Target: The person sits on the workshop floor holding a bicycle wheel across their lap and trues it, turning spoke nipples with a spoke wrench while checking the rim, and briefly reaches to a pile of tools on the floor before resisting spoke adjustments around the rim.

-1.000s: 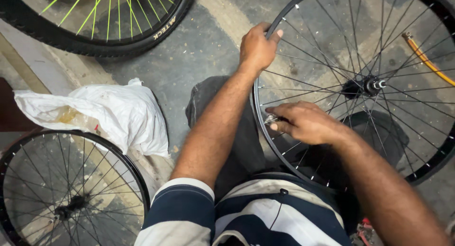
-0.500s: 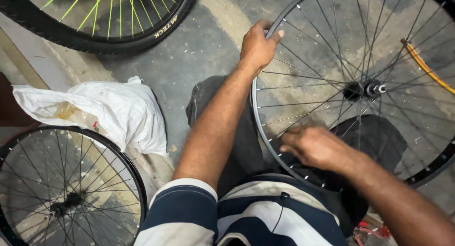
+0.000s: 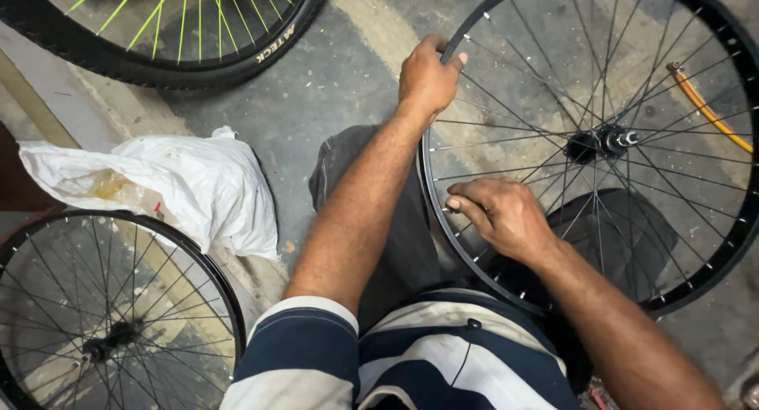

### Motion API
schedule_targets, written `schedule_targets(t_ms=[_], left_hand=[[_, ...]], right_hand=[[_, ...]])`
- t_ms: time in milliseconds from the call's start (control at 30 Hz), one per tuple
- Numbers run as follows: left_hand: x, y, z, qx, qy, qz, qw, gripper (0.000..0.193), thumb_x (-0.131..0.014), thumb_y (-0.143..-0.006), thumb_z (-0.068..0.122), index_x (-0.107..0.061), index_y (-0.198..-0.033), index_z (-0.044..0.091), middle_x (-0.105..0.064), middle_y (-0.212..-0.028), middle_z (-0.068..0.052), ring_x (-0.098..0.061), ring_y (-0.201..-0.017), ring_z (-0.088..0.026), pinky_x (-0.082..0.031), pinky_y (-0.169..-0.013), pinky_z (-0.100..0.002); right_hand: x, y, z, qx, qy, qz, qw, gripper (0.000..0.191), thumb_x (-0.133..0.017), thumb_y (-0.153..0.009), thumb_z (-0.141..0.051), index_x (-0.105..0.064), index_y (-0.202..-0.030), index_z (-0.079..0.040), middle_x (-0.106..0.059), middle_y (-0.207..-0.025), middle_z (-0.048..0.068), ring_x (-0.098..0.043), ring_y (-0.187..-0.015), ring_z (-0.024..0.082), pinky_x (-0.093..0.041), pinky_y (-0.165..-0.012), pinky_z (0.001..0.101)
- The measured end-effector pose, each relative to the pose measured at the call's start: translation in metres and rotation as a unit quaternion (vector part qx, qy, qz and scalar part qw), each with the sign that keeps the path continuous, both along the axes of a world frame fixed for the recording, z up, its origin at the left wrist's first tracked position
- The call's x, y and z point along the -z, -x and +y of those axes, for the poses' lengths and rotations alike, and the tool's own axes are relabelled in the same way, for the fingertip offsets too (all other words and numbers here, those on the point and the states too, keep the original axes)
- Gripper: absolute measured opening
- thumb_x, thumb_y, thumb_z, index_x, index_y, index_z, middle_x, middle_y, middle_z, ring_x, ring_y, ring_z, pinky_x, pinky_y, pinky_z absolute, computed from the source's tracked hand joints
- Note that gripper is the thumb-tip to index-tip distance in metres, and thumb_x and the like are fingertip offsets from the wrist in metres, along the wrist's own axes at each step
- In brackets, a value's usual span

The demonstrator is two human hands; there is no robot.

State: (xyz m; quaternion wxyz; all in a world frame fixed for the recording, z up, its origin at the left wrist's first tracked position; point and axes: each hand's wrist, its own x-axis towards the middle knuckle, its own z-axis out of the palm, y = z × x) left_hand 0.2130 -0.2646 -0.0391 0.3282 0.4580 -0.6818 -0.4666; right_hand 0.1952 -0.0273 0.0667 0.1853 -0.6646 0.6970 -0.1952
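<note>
Head view: a bare black bicycle rim [image 3: 715,244] with thin steel spokes and a central hub [image 3: 605,141] stands upright against the person's knees, occupying the right half of the frame. The left hand [image 3: 427,78] is clenched around the upper left edge of the rim, thumb on the inner side, fingers wrapped over the outer side. The right hand [image 3: 502,216] rests inside the rim near its lower left arc, fingers curled among the spokes with the fingertips close to the rim's inner wall; whether they pinch a spoke nipple or a small tool cannot be told. A yellow-orange rod [image 3: 708,109] lies behind the spokes at the right edge. On the concrete floor [image 3: 332,86], a crumpled white plastic bag [image 3: 182,185] lies left of the left forearm. A second bare spoked wheel [image 3: 103,315] sits at lower left, just beside the bag. A tyred wheel with green-yellow spokes [image 3: 182,30] lies at upper left, well apart from both hands.
</note>
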Motion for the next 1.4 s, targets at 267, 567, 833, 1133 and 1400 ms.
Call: schedule_targets(t_ms=[267,567,833,1133,1400], left_hand=[[0.001,0.002,-0.001,-0.002,-0.001,-0.013,1.0,0.036,-0.078,-0.083,0.031,-0.068,-0.108,0.007,-0.076,-0.101,-0.015,-0.073,-0.097,-0.034,-0.056,-0.085,-0.044],[0.001,-0.001,0.002,0.0,-0.009,-0.027,1.0,0.034,-0.078,-0.082,0.03,-0.069,-0.106,0.008,-0.077,-0.098,-0.014,-0.073,-0.096,-0.034,-0.056,-0.084,-0.044],[0.002,0.002,-0.001,-0.001,-0.004,-0.035,0.999,0.035,-0.079,-0.083,0.031,-0.068,-0.108,0.008,-0.077,-0.096,-0.015,-0.073,-0.095,-0.035,-0.055,-0.083,-0.045],[0.006,0.001,-0.001,0.007,0.045,-0.02,0.999,0.037,-0.08,-0.083,0.03,-0.067,-0.108,0.006,-0.076,-0.1,-0.019,-0.072,-0.097,-0.039,-0.055,-0.086,-0.046],[-0.002,-0.005,-0.001,0.013,0.034,-0.03,0.999,0.035,-0.079,-0.083,0.028,-0.068,-0.107,0.005,-0.076,-0.1,-0.019,-0.072,-0.096,-0.038,-0.055,-0.084,-0.046]], right_hand=[[-0.008,0.026,0.003,-0.081,0.01,-0.109,0.991,0.018,-0.076,-0.084,-0.014,-0.076,-0.101,-0.008,-0.077,-0.115,0.011,-0.076,-0.1,0.029,-0.06,-0.082,0.0385],[-0.004,-0.009,-0.021,-0.032,-0.191,0.184,0.964,0.04,-0.08,-0.077,-0.031,-0.072,-0.113,-0.016,-0.075,-0.101,0.012,-0.071,-0.095,0.033,-0.055,-0.08,0.0477],[-0.008,-0.006,-0.021,0.003,-0.156,0.059,0.986,0.025,-0.078,-0.08,-0.022,-0.071,-0.101,-0.012,-0.075,-0.096,0.011,-0.074,-0.091,0.029,-0.056,-0.082,0.043],[-0.021,0.02,-0.023,-0.044,-0.2,-0.091,0.975,0.025,-0.078,-0.079,-0.024,-0.064,-0.096,-0.011,-0.074,-0.08,0.01,-0.074,-0.078,0.031,-0.055,-0.067,0.0465],[0.002,0.0,-0.024,-0.023,-0.191,0.171,0.966,0.029,-0.078,-0.08,-0.034,-0.071,-0.102,-0.016,-0.073,-0.083,0.014,-0.071,-0.086,0.037,-0.055,-0.074,0.0509]])
